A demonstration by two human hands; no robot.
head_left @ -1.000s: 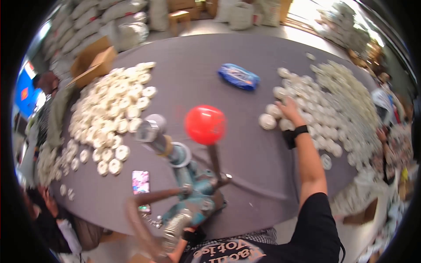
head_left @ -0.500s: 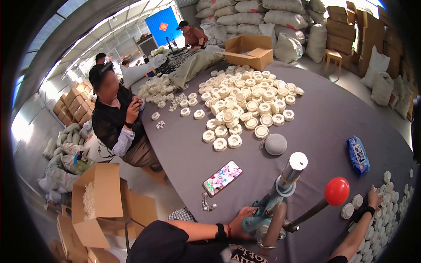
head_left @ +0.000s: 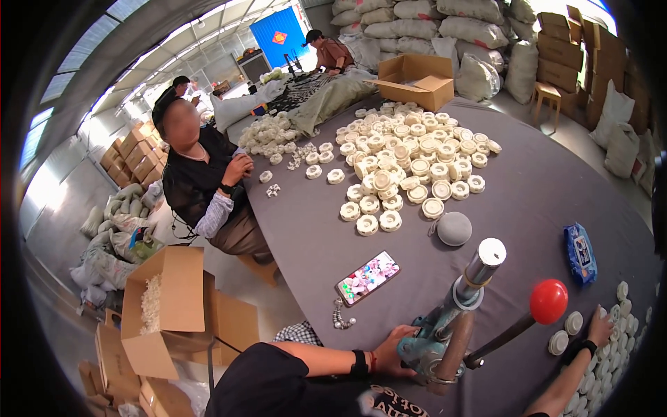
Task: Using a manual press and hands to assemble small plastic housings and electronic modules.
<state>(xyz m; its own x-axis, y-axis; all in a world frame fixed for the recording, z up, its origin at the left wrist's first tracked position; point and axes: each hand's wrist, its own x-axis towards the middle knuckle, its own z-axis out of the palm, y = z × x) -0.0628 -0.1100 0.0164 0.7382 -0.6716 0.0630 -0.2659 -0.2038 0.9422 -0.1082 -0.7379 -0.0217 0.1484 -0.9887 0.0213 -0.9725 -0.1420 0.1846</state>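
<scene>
A blue-green hand press [head_left: 438, 340] with a metal column and a red ball-ended lever [head_left: 549, 301] stands at the table's near edge. My left hand [head_left: 393, 352] is at the left side of its base; the press hides the fingertips, so I cannot tell what they hold. On the right, my right hand [head_left: 600, 329] reaches over many whitish round plastic parts [head_left: 603, 372], fingers apart and touching the nearest ones. Two more round parts [head_left: 565, 333] lie just left of that hand.
A large heap of cream round parts [head_left: 417, 149] covers the table's far middle. Nearer are a grey rounded object [head_left: 454, 229], a phone [head_left: 368, 278] with a beaded strap, and a blue wipes packet [head_left: 580, 254]. A co-worker [head_left: 201, 167] sits at the left, near an open carton [head_left: 167, 306].
The whole view has shifted, with the table scene now farther right. My left hand stays at the press and my right hand among the round parts. The co-worker's hands have lowered slightly.
</scene>
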